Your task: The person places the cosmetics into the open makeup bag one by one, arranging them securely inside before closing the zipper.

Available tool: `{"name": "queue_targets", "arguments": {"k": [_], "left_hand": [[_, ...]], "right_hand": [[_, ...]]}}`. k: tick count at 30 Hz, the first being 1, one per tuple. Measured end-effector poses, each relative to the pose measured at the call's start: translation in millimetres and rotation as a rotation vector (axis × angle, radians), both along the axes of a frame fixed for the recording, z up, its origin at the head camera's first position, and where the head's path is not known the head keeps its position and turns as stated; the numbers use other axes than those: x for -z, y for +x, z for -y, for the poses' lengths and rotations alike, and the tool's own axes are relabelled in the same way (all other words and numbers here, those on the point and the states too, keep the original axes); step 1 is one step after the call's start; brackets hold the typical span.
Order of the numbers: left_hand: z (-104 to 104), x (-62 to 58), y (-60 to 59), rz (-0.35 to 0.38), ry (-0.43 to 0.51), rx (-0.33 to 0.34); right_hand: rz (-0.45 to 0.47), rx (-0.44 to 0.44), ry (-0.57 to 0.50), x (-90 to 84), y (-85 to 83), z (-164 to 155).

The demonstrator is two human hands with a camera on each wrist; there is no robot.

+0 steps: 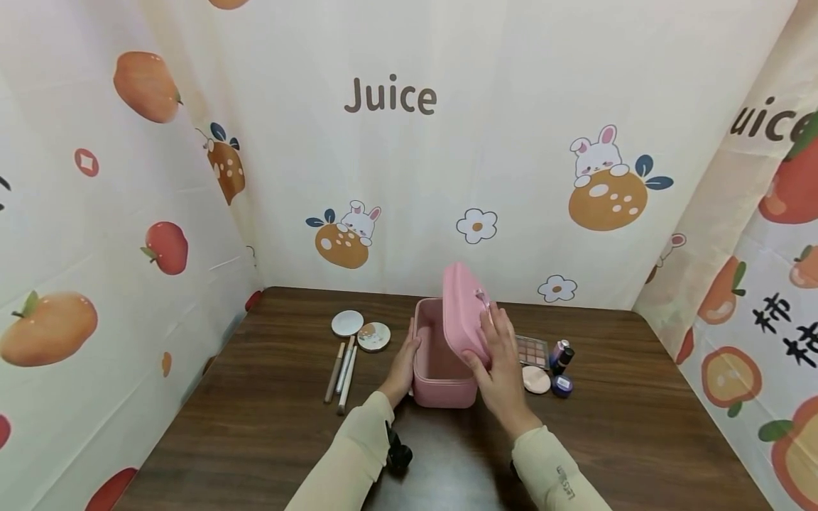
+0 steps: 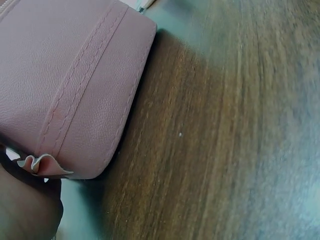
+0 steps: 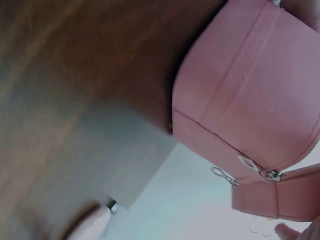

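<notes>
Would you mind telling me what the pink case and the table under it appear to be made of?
The pink case looks like faux leather, matte: fine pebbled grain and stitched seams show in the left wrist view. The table looks like dark wood or wood-grain laminate, with streaky grain and a soft sheen; which one is unclear.

Head cam: above my arms, facing fwd/down, mid-range over desk (image 1: 268, 426). L wrist cam: v. close, low beside pink case (image 2: 65, 75). R wrist cam: v. close, opposite side. All share case + desk.
</notes>
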State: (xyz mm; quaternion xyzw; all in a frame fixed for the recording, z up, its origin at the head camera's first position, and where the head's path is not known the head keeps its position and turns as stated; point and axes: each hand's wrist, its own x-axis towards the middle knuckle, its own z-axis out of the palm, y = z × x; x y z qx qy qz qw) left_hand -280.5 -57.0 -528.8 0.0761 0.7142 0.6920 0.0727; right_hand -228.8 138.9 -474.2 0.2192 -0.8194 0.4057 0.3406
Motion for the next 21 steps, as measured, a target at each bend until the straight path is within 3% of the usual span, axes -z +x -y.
{"name": "queue_targets", "arguments": {"k": [6,12,19,21], "left_hand": [[2,-1.2,2.7,0.003,-0.005,0.019],[2,-0.5,3.4,-0.006,0.001,0.021],[8,-35.6,20.4,0.002,0.028,0.075],[8,-34.5,20.1,0.0,0.024,0.074]], "right_hand": [[-0.089,0.021,0.115,-7.4,-0.5,-1],[-0.182,0.013,0.152,-11.1,-2.7,-4],[-0.177,0.013,0.121,-11.8,-1.4,-8],[-0.175,0.012,0.107,-11.3,-1.1,-9]]}}
